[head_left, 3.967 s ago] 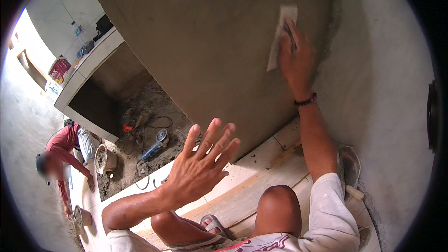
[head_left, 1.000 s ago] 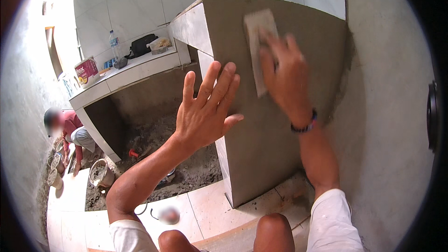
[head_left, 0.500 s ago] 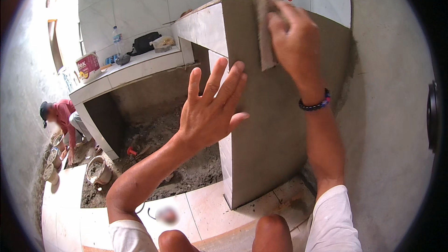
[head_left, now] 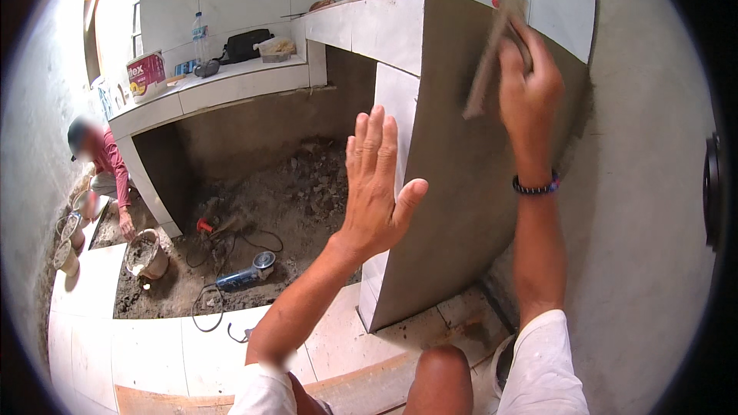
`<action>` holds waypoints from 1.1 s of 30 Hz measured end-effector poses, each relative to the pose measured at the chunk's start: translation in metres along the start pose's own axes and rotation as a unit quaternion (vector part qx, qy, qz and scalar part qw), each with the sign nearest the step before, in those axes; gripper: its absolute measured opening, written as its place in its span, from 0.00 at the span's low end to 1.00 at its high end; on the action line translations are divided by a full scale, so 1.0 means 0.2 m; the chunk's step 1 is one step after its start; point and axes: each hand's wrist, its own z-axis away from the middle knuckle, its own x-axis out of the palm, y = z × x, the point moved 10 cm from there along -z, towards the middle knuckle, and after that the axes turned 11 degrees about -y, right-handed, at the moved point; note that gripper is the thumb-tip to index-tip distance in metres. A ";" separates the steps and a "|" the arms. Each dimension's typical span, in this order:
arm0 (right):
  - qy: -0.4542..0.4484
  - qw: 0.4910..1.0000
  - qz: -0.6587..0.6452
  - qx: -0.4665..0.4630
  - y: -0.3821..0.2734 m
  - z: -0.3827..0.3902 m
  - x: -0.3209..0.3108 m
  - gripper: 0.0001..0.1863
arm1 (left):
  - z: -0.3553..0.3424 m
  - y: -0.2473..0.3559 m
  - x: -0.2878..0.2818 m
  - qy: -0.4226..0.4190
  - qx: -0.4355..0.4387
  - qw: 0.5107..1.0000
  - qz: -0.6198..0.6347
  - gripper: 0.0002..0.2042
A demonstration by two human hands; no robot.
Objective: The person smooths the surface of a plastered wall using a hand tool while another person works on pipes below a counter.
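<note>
My right hand (head_left: 532, 81) grips a plastering float (head_left: 492, 58), its long flat board tilted and slightly smeared by motion. The board is at the upper part of a grey cement-rendered side panel (head_left: 461, 207); I cannot tell how much of it touches. My left hand (head_left: 377, 192) is raised with nothing in it, palm toward the panel, fingers stretched upward and thumb apart. It hovers in front of the white-tiled front edge (head_left: 397, 96) of the same panel; contact with the tile cannot be made out.
Under the tiled counter (head_left: 246, 92), an angle grinder (head_left: 250, 273) with its cord lies on rubble. A mortar bucket (head_left: 147, 255) stands near a crouching co-worker (head_left: 108, 161), whose hand reaches to it. A paint pail (head_left: 146, 77), bottle (head_left: 200, 34) and black bag (head_left: 246, 44) sit on the counter.
The float has swung to a steeper slant and moved right along the panel with my right hand. My left hand's fingers have drawn closer together. The co-worker's hand has moved to the mortar bucket.
</note>
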 end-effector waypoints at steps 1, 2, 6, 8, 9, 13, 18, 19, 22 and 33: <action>-0.006 1.000 0.006 -0.026 -0.10 -0.07 0.05 0.17 | 0.01 0.00 0.01 -0.005 -0.002 1.000 0.025 0.41; -0.020 0.998 0.022 -0.055 -0.17 -0.10 0.09 0.17 | 0.02 0.01 0.04 -0.006 -0.002 0.999 0.040 0.41; -0.111 0.993 0.040 -0.002 -0.31 0.29 0.24 0.20 | 0.07 -0.04 0.00 0.027 0.020 0.996 0.085 0.40; -0.152 0.988 0.039 0.011 -0.19 0.71 0.25 0.21 | 0.10 -0.04 0.02 0.035 0.013 0.994 0.106 0.40; -0.176 0.982 0.052 0.034 -0.07 0.89 0.21 0.21 | 0.12 -0.03 0.05 0.029 0.007 0.993 0.113 0.40; -0.116 0.978 0.052 0.167 0.40 0.89 0.01 0.21 | 0.14 -0.01 0.07 0.019 0.001 0.993 0.114 0.40; -0.058 0.997 -0.025 0.050 0.05 0.25 0.09 0.21 | 0.15 -0.08 0.02 0.017 -0.005 0.994 0.106 0.40; -0.074 0.997 -0.019 0.031 -0.06 0.22 0.13 0.23 | 0.15 -0.06 0.01 0.024 -0.002 0.993 0.115 0.40; -0.214 0.975 0.037 0.054 -0.29 0.55 0.25 0.18 | 0.15 -0.10 -0.04 0.033 0.005 0.993 0.110 0.40; -0.030 0.990 -0.004 0.140 0.24 0.62 0.06 0.19 | 0.18 -0.09 0.04 -0.020 -0.057 0.995 0.079 0.44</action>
